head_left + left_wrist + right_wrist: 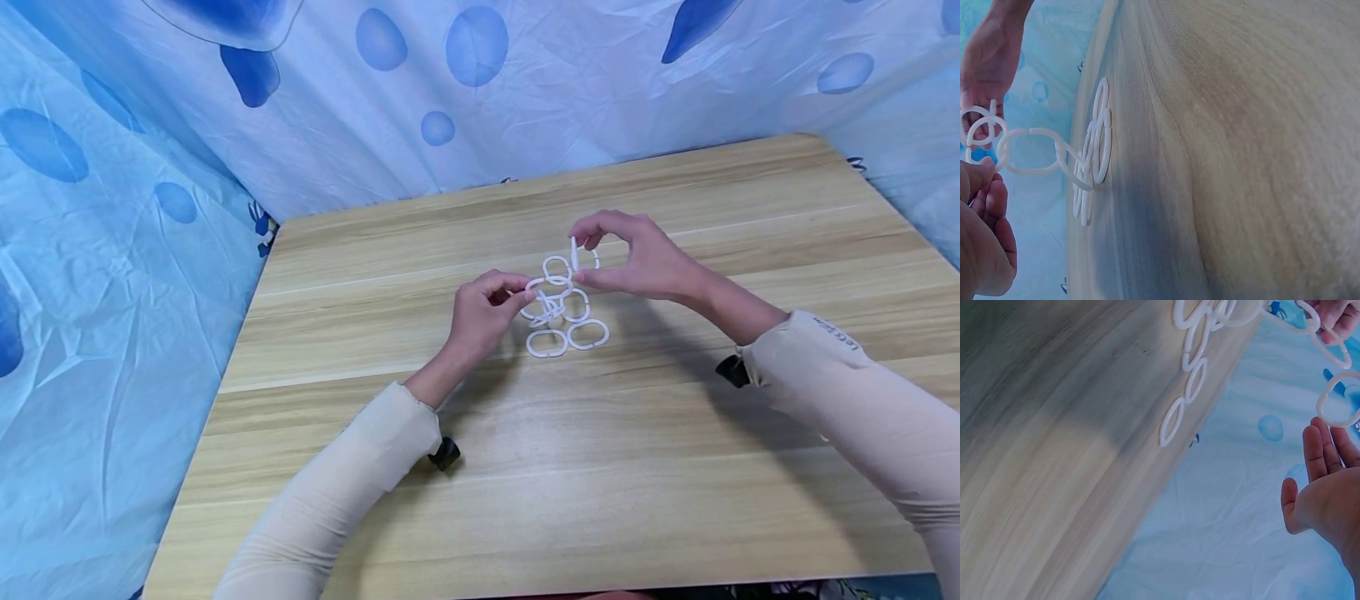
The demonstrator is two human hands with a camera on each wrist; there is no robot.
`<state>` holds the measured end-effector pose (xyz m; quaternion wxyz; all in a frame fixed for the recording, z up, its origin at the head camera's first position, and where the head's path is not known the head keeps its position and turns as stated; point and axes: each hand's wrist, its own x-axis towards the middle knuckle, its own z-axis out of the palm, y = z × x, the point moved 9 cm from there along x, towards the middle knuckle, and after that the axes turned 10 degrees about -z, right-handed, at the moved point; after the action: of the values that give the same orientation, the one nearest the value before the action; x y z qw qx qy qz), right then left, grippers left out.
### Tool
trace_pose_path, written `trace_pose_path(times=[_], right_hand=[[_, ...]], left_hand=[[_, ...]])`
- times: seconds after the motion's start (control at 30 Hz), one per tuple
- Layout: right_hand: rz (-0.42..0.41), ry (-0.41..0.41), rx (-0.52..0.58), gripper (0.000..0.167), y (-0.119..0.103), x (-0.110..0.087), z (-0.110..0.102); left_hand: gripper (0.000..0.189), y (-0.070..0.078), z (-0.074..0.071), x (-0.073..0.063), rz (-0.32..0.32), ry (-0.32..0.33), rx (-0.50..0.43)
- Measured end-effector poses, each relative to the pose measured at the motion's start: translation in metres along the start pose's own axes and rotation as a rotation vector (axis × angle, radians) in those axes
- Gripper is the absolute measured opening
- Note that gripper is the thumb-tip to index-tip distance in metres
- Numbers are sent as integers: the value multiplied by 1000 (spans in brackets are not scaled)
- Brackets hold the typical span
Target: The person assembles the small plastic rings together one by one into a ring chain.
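Note:
White plastic oval rings with small gaps, like shower curtain rings, hook together in a chain. My left hand [483,312] pinches a chain ring [1030,132] between thumb and fingertips, lifted above the table. To its right, my right hand [648,258] holds another ring [1338,400] between its thumb and fingertips, seen edge-on in the head view. A further ring [557,265] is between the hands. Below them the chain hangs down to rings lying on the table, among them a left ring [547,332] and a right ring [588,322]. Overlap hides which links are joined.
The wood-grain table [525,492] spreads around the hands. Blue patterned sheeting [330,125] hangs behind the table and at its left side. A small black device [446,454] sits at the left cuff, another black device [732,371] at the right cuff.

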<state>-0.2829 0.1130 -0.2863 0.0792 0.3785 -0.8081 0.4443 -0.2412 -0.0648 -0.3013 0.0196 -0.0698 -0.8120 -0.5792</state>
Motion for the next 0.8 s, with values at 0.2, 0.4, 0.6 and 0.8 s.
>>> trace_pose_path(times=[0.2,0.4,0.6,0.8], right_hand=[[-5,12,44,41,-12,3,2],[-5,6,89,42,-19,6,11],[-34,-3,125,46,-24,8,22],[-205,16,83,45,-31,10,29]], left_hand=[[14,-23,4,11,-1,0,-20],[12,-30,6,14,18,2,1],[11,-28,5,14,35,-2,-1],[11,-27,7,15,55,-21,-9]])
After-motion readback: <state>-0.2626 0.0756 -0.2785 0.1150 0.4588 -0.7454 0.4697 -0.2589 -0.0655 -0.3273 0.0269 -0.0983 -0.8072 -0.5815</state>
